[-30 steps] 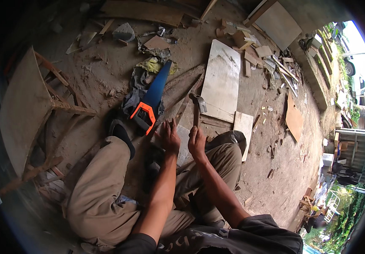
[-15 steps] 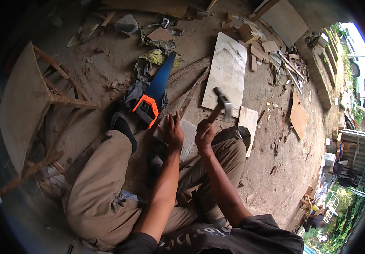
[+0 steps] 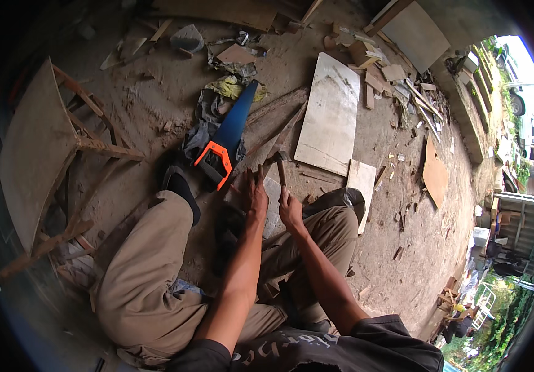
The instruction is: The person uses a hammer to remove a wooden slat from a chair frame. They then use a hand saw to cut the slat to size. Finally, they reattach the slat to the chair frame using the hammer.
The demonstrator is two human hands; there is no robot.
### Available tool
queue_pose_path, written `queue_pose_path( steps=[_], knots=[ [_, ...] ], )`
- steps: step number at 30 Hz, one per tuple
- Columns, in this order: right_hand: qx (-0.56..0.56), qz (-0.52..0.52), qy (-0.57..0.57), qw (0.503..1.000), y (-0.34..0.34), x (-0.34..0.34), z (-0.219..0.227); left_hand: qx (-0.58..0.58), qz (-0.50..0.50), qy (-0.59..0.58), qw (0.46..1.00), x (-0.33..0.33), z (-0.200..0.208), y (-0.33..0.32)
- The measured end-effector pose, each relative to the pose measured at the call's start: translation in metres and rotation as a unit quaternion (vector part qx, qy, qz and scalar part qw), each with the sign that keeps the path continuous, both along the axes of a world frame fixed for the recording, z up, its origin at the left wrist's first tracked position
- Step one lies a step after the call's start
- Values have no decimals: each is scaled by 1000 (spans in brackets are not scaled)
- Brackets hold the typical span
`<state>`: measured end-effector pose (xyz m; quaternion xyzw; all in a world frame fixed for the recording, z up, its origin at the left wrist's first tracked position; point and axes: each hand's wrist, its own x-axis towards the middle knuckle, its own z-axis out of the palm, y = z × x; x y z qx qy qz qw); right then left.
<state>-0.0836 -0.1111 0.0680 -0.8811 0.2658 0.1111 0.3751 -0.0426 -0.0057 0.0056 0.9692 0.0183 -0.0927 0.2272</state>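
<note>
My right hand (image 3: 291,209) is wrapped round the wooden handle of a hammer (image 3: 282,173). The hammer's dark head is low, just beyond and to the right of my left fingertips. My left hand (image 3: 257,193) is beside it, its fingers pointing away from me and pressed close together; whatever they pinch is too small or hidden to make out. Under and between both hands lies a grey flat slab (image 3: 272,208), partly covered by them. A handsaw (image 3: 232,127) with a blue blade and orange-and-black handle lies just beyond my left hand.
A pale board (image 3: 330,111) lies ahead, with a smaller board (image 3: 361,186) at its near corner. Scrap wood (image 3: 375,77) is heaped at the far right. On the left stands a wooden frame with a panel (image 3: 37,155). My bent legs (image 3: 149,273) flank the work.
The hammer has swung down and left, from above the pale board to beside my left fingertips. My right hand has moved slightly left and nearer; my left hand has barely shifted.
</note>
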Motion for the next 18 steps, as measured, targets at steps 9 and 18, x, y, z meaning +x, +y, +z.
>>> queue_pose_path(
  steps=[9, 18],
  knots=[
    [168, -115, -181, 962, -16, -22, 46, -128, -32, -74, 988, 5, -1, 38],
    [480, -2, -78, 874, -18, -73, 177, -491, 9, 75, 868, 30, 146, 88]
  ],
)
